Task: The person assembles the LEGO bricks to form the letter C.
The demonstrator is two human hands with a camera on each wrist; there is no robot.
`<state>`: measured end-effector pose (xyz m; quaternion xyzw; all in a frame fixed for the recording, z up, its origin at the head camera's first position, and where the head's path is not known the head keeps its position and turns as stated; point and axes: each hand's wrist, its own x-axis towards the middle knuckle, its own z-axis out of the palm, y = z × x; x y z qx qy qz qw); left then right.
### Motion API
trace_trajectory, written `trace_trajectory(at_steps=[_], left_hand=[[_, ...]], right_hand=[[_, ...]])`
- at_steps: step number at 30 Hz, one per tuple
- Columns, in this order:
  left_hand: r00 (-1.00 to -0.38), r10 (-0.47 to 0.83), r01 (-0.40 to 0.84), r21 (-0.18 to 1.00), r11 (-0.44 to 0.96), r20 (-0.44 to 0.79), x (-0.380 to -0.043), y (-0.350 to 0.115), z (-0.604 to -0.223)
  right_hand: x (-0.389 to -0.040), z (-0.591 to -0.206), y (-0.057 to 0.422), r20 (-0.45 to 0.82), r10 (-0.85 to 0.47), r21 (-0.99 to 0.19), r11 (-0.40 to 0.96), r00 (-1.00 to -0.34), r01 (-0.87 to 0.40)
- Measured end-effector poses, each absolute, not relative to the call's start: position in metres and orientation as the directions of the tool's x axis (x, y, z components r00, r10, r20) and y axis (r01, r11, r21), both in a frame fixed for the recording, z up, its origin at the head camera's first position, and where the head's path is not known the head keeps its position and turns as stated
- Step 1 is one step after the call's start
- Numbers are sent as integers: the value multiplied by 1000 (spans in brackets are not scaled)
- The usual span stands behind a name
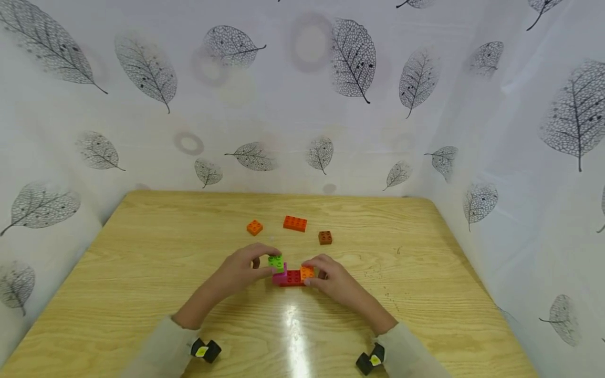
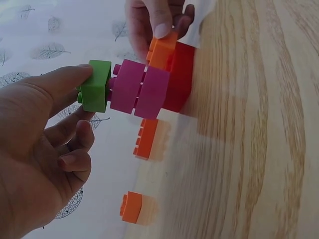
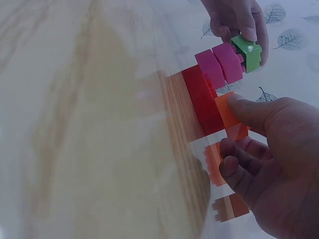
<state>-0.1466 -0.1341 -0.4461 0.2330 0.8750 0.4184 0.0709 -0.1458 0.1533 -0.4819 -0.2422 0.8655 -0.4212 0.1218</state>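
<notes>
A long red toy building brick [image 1: 293, 277] lies on the table between both hands. On its left end stand two stacked pink bricks [image 2: 139, 88]. My left hand [image 1: 246, 265] pinches a small green brick [image 2: 95, 87] between thumb and fingers, right at the studs on top of the pink stack; in the left wrist view it sits slightly askew. At the red brick's other end, my right hand [image 1: 334, 279] pinches a small orange brick [image 3: 228, 110] that sits on top, with the thumb on its near side and fingertips behind.
Farther back on the wooden table [image 1: 189, 226] lie another small orange brick [image 1: 254, 227], a long orange-red brick [image 1: 295, 223] and a small brown brick [image 1: 325, 238]. A white curtain with leaf prints [image 1: 283, 121] hangs behind the table and along its sides.
</notes>
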Motion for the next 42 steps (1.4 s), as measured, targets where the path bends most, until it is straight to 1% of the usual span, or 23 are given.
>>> trace_trajectory(at_steps=[8, 16, 22, 30, 36, 42], left_hand=[[-879, 473, 342, 764, 548, 55, -146, -131, -447], [-883, 468, 343, 737, 582, 42, -145, -127, -445], [-887, 459, 365, 694, 621, 56, -145, -125, -446], [-890, 452, 364, 683, 633, 55, -143, -123, -444], [-899, 437, 323, 701, 636, 17, -143, -123, -441], [-872, 489, 301, 777, 553, -10, -145, -126, -443]], right_hand=[[-147, -482, 153, 3, -520, -785, 527, -854, -324], [-147, -483, 152, 6, -522, -784, 526, -853, -328], [-147, -484, 152, 7, -526, -787, 521, -850, -329], [-148, -483, 153, 8, -530, -783, 525, -848, -335], [-148, -482, 153, 11, -533, -786, 518, -846, -337], [-147, -484, 152, 18, -529, -782, 522, -849, -341]])
